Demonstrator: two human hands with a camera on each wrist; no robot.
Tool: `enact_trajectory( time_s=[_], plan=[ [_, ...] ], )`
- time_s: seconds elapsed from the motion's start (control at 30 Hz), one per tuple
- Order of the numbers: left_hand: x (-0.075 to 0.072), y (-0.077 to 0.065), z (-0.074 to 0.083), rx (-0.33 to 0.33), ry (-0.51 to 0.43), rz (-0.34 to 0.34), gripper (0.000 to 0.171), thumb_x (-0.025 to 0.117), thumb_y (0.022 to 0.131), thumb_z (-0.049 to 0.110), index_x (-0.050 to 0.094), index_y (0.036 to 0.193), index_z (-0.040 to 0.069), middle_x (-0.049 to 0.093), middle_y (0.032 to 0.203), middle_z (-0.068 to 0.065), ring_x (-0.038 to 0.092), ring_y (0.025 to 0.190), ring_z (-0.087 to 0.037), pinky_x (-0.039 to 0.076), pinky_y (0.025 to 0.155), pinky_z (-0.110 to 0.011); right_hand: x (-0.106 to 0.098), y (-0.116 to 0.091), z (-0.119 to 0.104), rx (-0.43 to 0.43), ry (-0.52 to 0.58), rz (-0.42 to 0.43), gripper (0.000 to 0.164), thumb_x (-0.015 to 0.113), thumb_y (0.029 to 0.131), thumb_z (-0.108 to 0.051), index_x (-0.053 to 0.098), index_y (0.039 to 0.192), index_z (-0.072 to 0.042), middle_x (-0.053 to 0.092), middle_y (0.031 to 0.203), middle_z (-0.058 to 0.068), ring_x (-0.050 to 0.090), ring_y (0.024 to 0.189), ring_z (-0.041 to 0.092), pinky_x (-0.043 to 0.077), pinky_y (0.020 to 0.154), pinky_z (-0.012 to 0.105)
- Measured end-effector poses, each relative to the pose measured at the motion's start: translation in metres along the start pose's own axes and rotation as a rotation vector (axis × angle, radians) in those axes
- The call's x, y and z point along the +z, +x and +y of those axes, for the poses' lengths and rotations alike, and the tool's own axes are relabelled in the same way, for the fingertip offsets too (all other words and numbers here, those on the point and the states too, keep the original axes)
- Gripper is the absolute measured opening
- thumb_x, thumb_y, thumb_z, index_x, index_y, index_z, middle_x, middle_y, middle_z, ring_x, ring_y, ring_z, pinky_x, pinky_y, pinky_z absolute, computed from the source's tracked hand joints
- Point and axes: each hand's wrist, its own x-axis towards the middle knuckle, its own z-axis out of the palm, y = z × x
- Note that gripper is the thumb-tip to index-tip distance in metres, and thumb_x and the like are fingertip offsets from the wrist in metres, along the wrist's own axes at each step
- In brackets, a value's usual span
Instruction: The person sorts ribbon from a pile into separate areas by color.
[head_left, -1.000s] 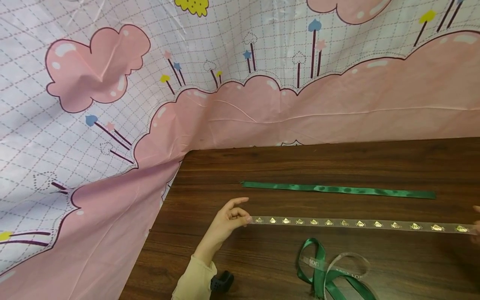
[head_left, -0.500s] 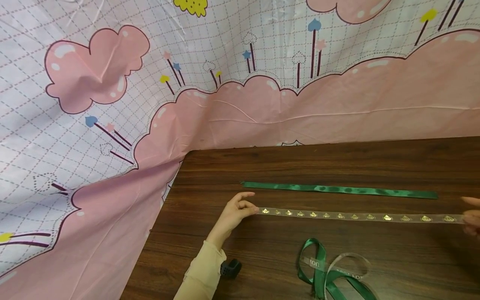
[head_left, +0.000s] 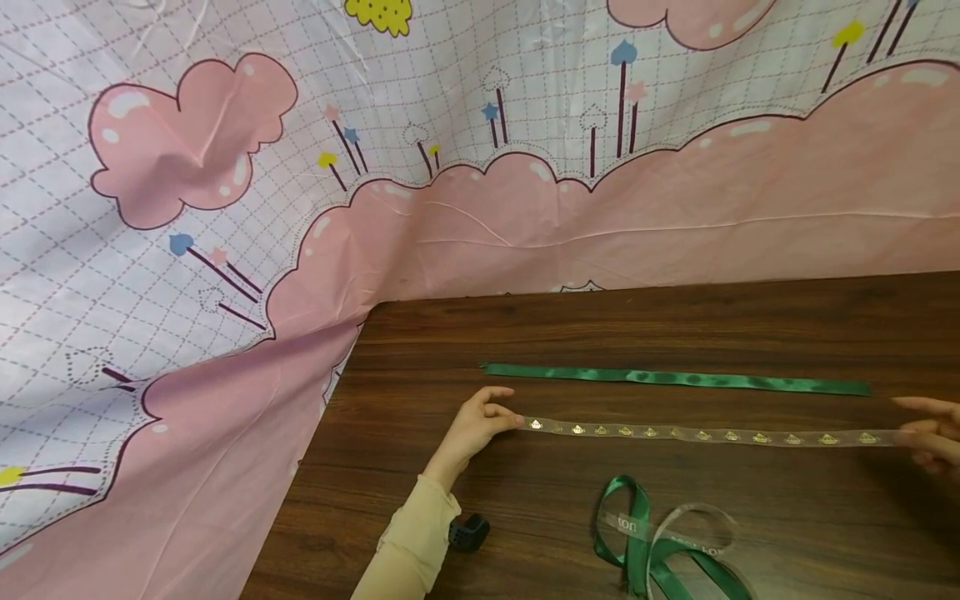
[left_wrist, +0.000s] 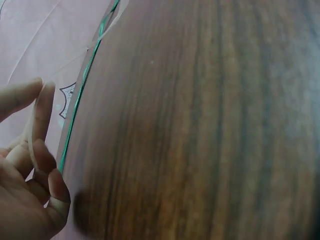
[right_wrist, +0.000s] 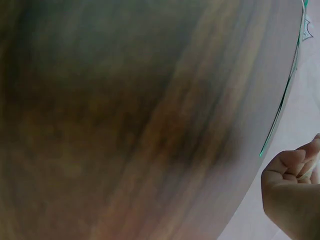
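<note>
A sheer ribbon (head_left: pixel 651 432) printed with gold motifs stretches sideways between both hands in the head view. My left hand (head_left: pixel 476 429) pinches its left end between thumb and finger. At the right edge my right hand (head_left: pixel 933 437) pinches the other end, partly cut off by the frame. Beyond this ribbon, a flat green satin ribbon (head_left: pixel 675 379) lies on the table roughly parallel to it. In the left wrist view, the left hand (left_wrist: pixel 35 175) has the sheer strip running between its fingers. The right hand (right_wrist: pixel 292 182) shows curled fingers in the right wrist view.
Nearer the front of the dark wooden table (head_left: pixel 420 350) lies a loose heap of green ribbon (head_left: pixel 637 550) with a sheer lettered ribbon (head_left: pixel 705 508) looped over it. A pink and white patterned cloth (head_left: pixel 465 225) hangs behind and to the left.
Both hands have moved the sheer ribbon slightly away from the front, towards the green strip. The left hand shifted right and the right hand came further into view from the right.
</note>
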Motion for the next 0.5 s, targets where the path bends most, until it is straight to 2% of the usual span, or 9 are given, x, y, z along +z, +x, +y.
enact_trajectory(
  time_s=[0.1,0.17,0.23,0.3,0.37,0.5],
  plan=[
    [0.0,0.001,0.0,0.001,0.015,0.007,0.055,0.071,0.082,0.028,0.049,0.13,0.014,0.071,0.093,-0.004,0.06,0.098,-0.018,0.042,0.097,-0.043,0.003,0.0,0.003,0.053,-0.045,0.048,0.056,0.045,0.091,0.01,0.05,0.111,-0.042,0.062,0.069,-0.028,0.045,0.042,0.003,0.025,0.034,0.025],
    [0.0,0.001,0.0,-0.001,0.019,0.012,0.055,0.072,0.082,0.028,0.049,0.13,0.013,0.071,0.095,-0.005,0.06,0.098,-0.017,0.042,0.097,-0.042,0.004,0.0,0.006,0.062,-0.082,0.055,0.06,0.044,0.091,0.011,0.045,0.12,-0.041,0.061,0.072,-0.031,0.045,0.043,0.003,0.027,0.034,0.024],
    [0.0,0.001,0.0,0.001,0.015,0.014,0.056,0.071,0.082,0.027,0.048,0.13,0.012,0.071,0.098,-0.007,0.06,0.097,-0.018,0.044,0.095,-0.041,0.005,-0.002,0.009,0.101,-0.121,0.057,0.066,0.045,0.092,0.008,0.031,0.137,-0.038,0.059,0.074,-0.035,0.045,0.045,0.002,0.029,0.035,0.022],
    [-0.001,0.001,0.0,0.002,0.014,0.021,0.056,0.072,0.082,0.027,0.048,0.13,0.011,0.069,0.103,-0.008,0.059,0.094,-0.018,0.046,0.09,-0.038,0.005,-0.003,0.013,0.142,-0.152,0.079,0.074,0.046,0.093,0.004,0.011,0.147,-0.033,0.057,0.077,-0.038,0.047,0.046,0.002,0.031,0.036,0.021],
    [-0.001,0.0,0.0,0.001,0.02,0.03,0.055,0.072,0.082,0.028,0.049,0.129,0.012,0.067,0.109,-0.007,0.056,0.092,-0.018,0.046,0.085,-0.035,0.003,-0.005,0.019,0.168,-0.15,0.102,0.08,0.048,0.094,0.001,0.0,0.149,-0.029,0.056,0.078,-0.041,0.05,0.045,0.001,0.032,0.036,0.021],
    [-0.005,-0.001,-0.002,-0.011,0.05,0.055,0.055,0.073,0.081,0.032,0.051,0.129,0.016,0.063,0.12,-0.003,0.051,0.1,-0.02,0.045,0.086,-0.036,-0.002,-0.006,0.023,0.199,-0.176,0.155,0.084,0.052,0.093,-0.004,-0.004,0.148,-0.034,0.053,0.077,-0.046,0.054,0.046,-0.001,0.032,0.035,0.022]
  ],
)
